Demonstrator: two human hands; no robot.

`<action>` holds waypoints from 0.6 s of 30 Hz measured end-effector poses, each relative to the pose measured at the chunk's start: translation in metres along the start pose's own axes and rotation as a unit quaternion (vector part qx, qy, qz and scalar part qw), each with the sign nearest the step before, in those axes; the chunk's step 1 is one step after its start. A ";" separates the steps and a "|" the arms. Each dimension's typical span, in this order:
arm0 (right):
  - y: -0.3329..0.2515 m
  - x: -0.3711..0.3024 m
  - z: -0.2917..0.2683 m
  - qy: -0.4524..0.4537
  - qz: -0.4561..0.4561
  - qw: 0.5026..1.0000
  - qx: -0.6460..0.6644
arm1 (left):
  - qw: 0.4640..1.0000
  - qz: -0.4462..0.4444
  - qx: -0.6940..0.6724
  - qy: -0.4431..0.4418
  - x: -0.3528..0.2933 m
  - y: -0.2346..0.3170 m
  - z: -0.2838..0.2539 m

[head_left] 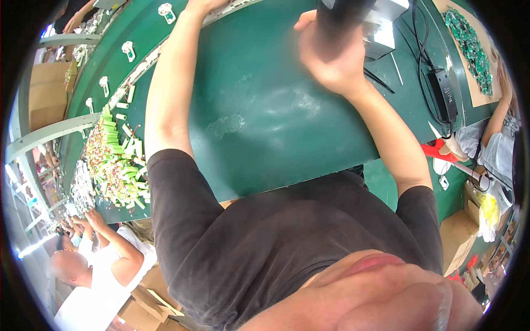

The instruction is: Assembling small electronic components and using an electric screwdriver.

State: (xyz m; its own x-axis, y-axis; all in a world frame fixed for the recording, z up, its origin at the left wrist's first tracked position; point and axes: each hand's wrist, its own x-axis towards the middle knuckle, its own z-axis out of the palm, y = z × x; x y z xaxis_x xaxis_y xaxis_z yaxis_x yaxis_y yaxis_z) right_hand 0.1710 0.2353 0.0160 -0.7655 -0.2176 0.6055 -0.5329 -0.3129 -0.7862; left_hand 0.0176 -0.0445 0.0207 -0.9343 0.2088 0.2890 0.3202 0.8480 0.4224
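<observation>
My right hand (335, 66) is closed around a black, upright cylindrical tool (345, 19), blurred and cut by the top edge. My thumb sticks out to its left; the other fingers are hidden. Just right of that hand stands a white and grey boxy device (381, 36). My left arm reaches forward along the left of the green worktable (265, 116). Only the back of my left hand (205, 4) shows at the top edge, by the table's worn far rim, and its fingers are out of sight.
Green cylindrical cells with thin leads (118, 160) are heaped left of my arm. Small white parts (128, 51) sit spaced along a green belt. At right lie a black power adapter (443, 94) with cables and green circuit boards (469, 49) on cardboard. Co-workers sit on both sides.
</observation>
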 end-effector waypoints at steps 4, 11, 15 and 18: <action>0.018 -0.004 -0.013 -0.051 -0.073 0.994 -0.070 | 0.984 0.171 0.037 0.034 0.046 0.018 0.049; 0.013 -0.001 0.008 -0.076 -0.045 0.995 0.041 | 0.976 0.216 -0.010 0.021 0.098 -0.073 0.061; -0.017 -0.001 -0.005 0.046 0.047 0.997 -0.038 | 0.983 0.122 -0.031 0.130 0.017 0.067 0.045; -0.034 0.010 -0.023 0.068 0.056 0.995 0.045 | 0.993 0.088 -0.054 0.061 -0.041 0.115 0.019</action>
State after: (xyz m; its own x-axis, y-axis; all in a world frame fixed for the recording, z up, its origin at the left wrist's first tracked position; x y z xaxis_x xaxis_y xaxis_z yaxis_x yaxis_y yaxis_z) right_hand 0.1736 0.2646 0.0456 -0.8635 -0.1315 0.4870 -0.4108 -0.3768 -0.8302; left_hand 0.0900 0.0539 0.0416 -0.8388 0.2826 0.4654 0.4976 0.7449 0.4444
